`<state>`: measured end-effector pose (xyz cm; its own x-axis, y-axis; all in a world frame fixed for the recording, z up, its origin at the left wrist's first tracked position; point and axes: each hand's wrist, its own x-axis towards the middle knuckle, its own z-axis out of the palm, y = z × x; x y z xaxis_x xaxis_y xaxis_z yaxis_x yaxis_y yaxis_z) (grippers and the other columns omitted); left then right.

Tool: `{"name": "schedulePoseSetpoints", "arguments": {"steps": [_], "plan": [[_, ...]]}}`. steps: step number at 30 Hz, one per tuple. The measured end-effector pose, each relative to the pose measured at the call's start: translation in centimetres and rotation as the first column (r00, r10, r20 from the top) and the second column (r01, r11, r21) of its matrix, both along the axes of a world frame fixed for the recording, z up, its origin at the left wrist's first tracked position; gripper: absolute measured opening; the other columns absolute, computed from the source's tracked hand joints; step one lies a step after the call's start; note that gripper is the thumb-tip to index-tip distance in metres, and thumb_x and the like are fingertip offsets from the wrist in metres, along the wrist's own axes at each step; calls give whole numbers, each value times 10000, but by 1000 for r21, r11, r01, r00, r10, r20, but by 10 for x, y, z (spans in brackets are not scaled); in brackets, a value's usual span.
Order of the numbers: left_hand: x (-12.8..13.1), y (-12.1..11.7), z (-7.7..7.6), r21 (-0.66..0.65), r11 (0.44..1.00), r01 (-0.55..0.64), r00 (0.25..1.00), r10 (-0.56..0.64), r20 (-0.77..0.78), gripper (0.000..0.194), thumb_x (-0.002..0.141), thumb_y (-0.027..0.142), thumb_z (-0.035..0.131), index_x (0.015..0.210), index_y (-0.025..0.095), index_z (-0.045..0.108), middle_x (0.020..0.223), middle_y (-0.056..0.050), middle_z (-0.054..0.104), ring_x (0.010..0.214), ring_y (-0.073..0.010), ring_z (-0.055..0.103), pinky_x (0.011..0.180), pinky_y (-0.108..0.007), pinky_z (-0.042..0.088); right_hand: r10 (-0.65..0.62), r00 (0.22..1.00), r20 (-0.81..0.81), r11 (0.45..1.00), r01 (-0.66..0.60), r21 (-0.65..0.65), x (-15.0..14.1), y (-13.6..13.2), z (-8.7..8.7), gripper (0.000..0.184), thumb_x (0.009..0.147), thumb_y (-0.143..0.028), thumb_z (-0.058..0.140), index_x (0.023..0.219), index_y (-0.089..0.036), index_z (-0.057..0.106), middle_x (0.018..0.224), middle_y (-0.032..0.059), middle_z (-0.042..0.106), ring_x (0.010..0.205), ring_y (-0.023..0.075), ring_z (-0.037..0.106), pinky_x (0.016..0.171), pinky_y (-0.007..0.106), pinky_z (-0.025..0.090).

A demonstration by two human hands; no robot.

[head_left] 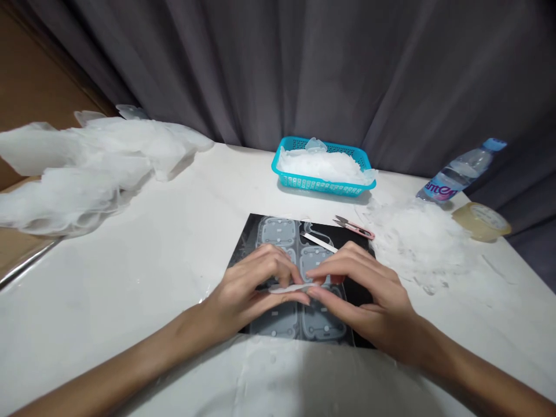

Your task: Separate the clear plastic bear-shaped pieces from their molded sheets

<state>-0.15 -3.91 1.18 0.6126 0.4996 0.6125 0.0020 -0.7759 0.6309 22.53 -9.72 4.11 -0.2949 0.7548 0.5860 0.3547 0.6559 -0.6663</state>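
Between the fingers and thumb of my left hand is a small translucent white silicone-like piece, seen nearly edge-on. My right hand pinches the same piece at its right end. Both hands are over a black mat, on which a translucent sheet of rounded-square moulded parts lies. Part of that sheet is hidden beneath my hands. A slim white-handled tool rests on the mat just beyond my right fingers. Pink-handled thread snips lie at the mat's far right edge, blades open.
A blue basket filled with translucent white pieces stands at the back. Heaped translucent sheets cover the far left, near cardboard. At right are a pile of clear scraps, a tape roll and a water bottle.
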Motion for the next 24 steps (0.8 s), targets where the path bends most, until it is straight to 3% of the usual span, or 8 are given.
{"name": "schedulePoseSetpoints", "arguments": {"steps": [7,13,15,17,19,21,24], "plan": [[-4,1,-6,-57,998,26,999,-29,-39,102,988,144,683,986,197,595,938,-49,722,901,-177,651,927,-366,533,-48,993,110,992,35,122,-2,-2,4,145,964,-99,695,1087,-174,679,933,32,754,848,149,656,806,322,524],[-4,1,-7,-81,997,7,999,-11,-49,153,935,166,760,973,201,616,917,-30,719,891,-172,657,921,-349,538,-64,977,202,995,48,83,1,-1,-5,117,1001,-145,645,1063,-198,728,918,44,702,847,161,618,776,316,503],[-2,-1,-6,-132,991,-33,998,26,-57,194,900,179,804,951,204,619,899,-13,712,873,-160,665,883,-318,544,-51,986,156,998,54,-15,2,0,-8,107,1014,-158,621,1036,-195,719,909,38,695,834,154,619,757,302,495],[0,-4,-4,-219,969,-110,993,96,-74,202,893,200,816,939,207,620,893,3,703,841,-142,676,821,-276,543,-63,994,83,978,79,-195,3,2,-11,91,1021,-213,619,995,-206,707,892,23,691,790,141,613,698,279,480],[3,-5,-3,-349,922,-170,985,149,-87,245,883,224,829,987,219,607,904,14,704,831,-131,693,779,-245,543,-112,994,-12,905,97,-414,3,5,-13,127,1017,-302,632,947,-216,694,857,7,686,709,126,595,617,257,461],[5,-5,-3,-513,847,-144,990,130,-63,347,872,253,840,1081,237,564,909,20,719,827,-133,712,751,-232,556,-165,979,-123,801,60,-596,3,9,-15,188,1000,-387,648,930,-215,680,831,-3,678,644,114,586,567,240,458],[8,-5,-3,-685,727,-50,997,77,8,407,892,278,820,1141,244,500,882,19,733,791,-134,718,723,-233,576,-195,950,-242,722,-28,-691,4,13,-18,251,974,-452,672,928,-206,661,825,-11,657,628,107,597,587,231,490]]}}
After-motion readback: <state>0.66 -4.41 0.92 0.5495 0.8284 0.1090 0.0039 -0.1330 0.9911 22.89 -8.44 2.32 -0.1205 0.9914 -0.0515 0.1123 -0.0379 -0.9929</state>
